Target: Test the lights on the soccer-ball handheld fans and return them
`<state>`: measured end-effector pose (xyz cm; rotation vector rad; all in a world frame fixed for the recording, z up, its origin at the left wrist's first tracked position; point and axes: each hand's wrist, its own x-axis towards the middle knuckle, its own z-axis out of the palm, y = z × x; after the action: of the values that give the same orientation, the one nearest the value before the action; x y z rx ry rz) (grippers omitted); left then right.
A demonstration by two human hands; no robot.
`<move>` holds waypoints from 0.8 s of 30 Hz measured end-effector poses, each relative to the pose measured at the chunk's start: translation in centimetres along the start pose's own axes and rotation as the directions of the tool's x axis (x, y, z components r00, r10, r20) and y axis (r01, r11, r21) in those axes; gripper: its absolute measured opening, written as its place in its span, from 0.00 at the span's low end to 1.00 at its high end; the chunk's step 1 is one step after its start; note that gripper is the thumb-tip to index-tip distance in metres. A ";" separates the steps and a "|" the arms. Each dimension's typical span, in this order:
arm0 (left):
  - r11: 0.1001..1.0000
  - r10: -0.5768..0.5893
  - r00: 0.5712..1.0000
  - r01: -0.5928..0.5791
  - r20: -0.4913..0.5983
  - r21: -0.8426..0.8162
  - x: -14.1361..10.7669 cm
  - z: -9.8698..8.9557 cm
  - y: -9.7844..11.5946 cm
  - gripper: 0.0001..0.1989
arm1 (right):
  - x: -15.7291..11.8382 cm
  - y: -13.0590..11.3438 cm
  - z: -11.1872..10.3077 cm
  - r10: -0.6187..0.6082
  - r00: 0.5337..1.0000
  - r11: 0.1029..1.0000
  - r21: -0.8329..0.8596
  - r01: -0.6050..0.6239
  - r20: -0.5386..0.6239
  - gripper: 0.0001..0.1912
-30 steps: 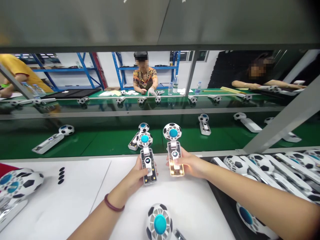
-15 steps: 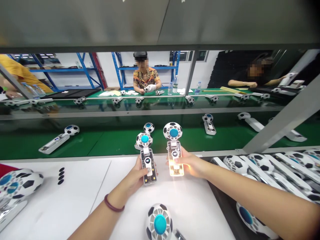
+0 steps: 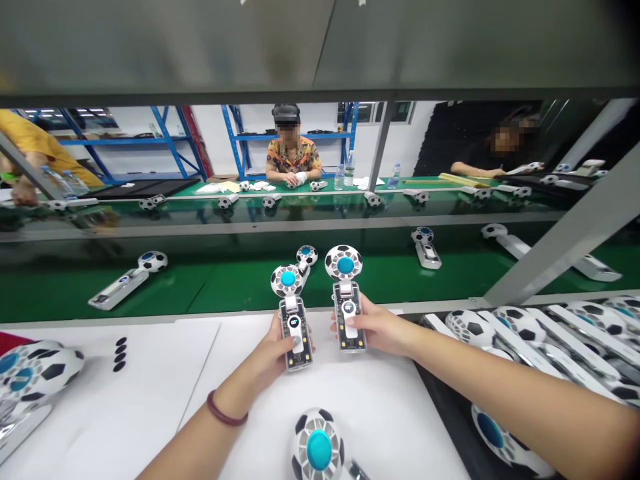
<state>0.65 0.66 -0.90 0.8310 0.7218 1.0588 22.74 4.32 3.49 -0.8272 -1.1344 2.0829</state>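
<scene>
My left hand (image 3: 271, 345) is closed around the clear handle of a football-patterned handheld fan (image 3: 287, 280), thumb resting on the white button strip below its small round display. A matching handheld fan (image 3: 344, 263) is gripped in my right hand (image 3: 383, 327), the thumb likewise on its strip. Both displays are lit and seem to read 100. The two fans stand side by side, heads pointing away from me, over the far edge of the white work surface (image 3: 240, 427). Below them lies another football fan (image 3: 319, 448), its handle partly cut off by the frame.
Fans lie on the green conveyor belt (image 3: 240, 267) beyond. On the right, a black tray (image 3: 445, 413) holds rows of fans; more fans (image 3: 45, 370) lie at left beside black discs (image 3: 119, 355). A slanted metal post (image 3: 565, 227) rises at right. Co-workers sit opposite.
The bright glow on the right-hand fan's handle has gone out. Fans on the near belt have shifted right, those on the far belt left. Both my hands stay nearly in place.
</scene>
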 end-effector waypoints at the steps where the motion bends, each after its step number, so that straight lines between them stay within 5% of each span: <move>1: 1.000 0.000 1.000 0.000 0.000 -0.003 0.0 0.0 0.0 0.33 | 0.0 0.0 0.0 -0.001 1.000 1.000 -0.001 0.001 0.004 0.33; 24: 1.000 -0.001 1.000 0.001 -0.010 -0.002 -0.1 0.1 0.0 0.29 | 0.2 0.2 -0.3 -0.009 1.000 1.000 0.010 0.008 0.027 0.35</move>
<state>0.73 0.55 -0.81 0.8242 0.7291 1.0630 22.84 4.54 3.12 -0.7901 -1.1386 2.0972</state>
